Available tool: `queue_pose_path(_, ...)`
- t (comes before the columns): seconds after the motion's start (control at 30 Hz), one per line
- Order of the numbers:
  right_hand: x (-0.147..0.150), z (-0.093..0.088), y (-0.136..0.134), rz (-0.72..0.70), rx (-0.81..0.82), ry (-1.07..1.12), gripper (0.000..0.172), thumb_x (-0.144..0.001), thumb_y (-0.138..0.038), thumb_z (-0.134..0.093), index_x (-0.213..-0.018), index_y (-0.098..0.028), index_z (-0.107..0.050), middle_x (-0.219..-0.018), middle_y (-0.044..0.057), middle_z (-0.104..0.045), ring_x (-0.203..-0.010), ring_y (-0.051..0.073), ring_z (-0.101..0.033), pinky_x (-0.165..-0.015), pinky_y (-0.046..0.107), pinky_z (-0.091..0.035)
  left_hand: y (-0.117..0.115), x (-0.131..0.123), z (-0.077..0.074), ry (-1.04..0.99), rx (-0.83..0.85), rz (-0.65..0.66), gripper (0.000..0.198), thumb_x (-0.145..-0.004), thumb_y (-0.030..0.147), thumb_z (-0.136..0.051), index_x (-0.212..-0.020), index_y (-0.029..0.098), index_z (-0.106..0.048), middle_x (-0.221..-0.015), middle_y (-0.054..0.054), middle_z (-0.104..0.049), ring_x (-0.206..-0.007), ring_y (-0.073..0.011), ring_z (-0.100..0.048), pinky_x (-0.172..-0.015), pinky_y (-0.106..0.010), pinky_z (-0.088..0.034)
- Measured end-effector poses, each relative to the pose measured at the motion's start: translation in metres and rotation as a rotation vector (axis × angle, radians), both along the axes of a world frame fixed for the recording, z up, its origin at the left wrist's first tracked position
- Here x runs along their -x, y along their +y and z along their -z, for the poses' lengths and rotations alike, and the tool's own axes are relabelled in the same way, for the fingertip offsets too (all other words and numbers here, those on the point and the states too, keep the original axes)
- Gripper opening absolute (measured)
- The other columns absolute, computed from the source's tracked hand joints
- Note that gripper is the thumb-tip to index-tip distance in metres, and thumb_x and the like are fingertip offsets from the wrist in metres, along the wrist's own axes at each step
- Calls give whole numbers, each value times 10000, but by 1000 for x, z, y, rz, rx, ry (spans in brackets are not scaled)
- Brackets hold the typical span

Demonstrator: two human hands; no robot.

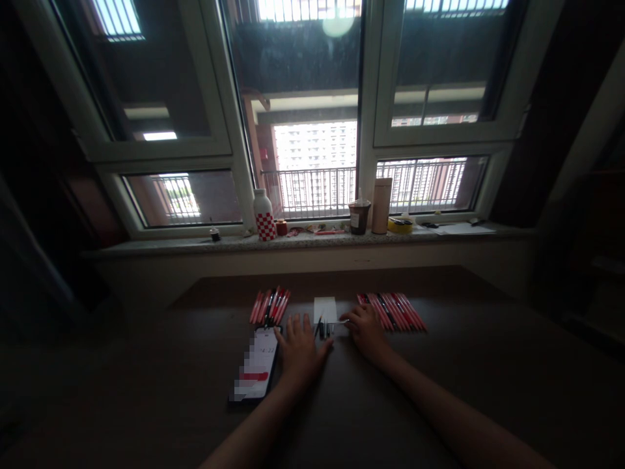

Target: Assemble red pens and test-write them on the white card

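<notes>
My left hand (300, 348) lies flat on the dark table (439, 391) with its fingers spread, next to a phone (256, 372) on its left. A few small dark pen parts (323, 327) lie between my hands, in front of a white paper slip (325, 309). My right hand (365, 331) rests palm down with fingers curled near those parts; whether it holds one I cannot make out. One bunch of red pens (269, 306) lies beyond my left hand, and a larger row of red pens (393, 311) lies right of my right hand.
A stone window sill (170, 244) runs behind the table. On it stand a red-checked bottle (264, 215), a dark cup (359, 217), a tall beige flask (381, 205), a yellow tape roll (400, 225) and papers (459, 228). Large windows rise above.
</notes>
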State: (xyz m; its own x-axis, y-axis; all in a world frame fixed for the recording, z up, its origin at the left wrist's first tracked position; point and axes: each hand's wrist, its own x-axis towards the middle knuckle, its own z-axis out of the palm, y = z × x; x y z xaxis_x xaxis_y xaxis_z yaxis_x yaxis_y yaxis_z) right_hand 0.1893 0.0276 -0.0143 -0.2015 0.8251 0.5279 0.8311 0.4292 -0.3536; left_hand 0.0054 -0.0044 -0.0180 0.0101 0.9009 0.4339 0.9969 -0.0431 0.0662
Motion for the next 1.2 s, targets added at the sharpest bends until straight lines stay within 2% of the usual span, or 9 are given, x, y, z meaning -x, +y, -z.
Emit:
queue_pose_path(0.17, -1, 0, -1, -41, -4, -5, 199, -849, -172, -552, -927, -286, -695, -1010, 30, -619, -1078, 245, -407, -943, 389, -283, 0, 3, -1, -9, 103, -49, 871, -791, 690, -312, -1381, 53, -368, -1446, -226, -344, -1364, -385, -220, -1079, -615, -106)
queue_pose_path(0.63, 1, 1, -2, -111, 28, -68, 212, -803, -143, -605, -868, -311, -715, -1031, 32, -555, -1089, 238, -394, -986, 417, -230, 6, 5, 2, 7, 240, -11, 916, -802, 703, -172, -1390, 20, -339, -1477, -185, -294, -1395, -323, -186, -1130, -505, -121)
queue_pose_path(0.83, 1, -1, -3, -138, 49, -69, 233, -839, -156, -563, -877, -323, -720, -979, 31, -566, -1047, 226, -424, -978, 412, -221, 6, 6, 2, 0, 250, 16, 898, -816, 685, -174, -1387, 14, -343, -1481, -183, -287, -1399, -305, -187, -1145, -474, -109)
queue_pose_path(1.2, 0, 1, -2, -131, 84, -76, 300, -849, -134, -555, -972, -364, -702, -1031, 7, -614, -1065, 216, -429, -969, 418, -222, 6, 5, 1, -29, 273, 14, 883, -815, 673, -227, -1388, 11, -340, -1480, -186, -288, -1387, -312, -223, -1132, -463, -184)
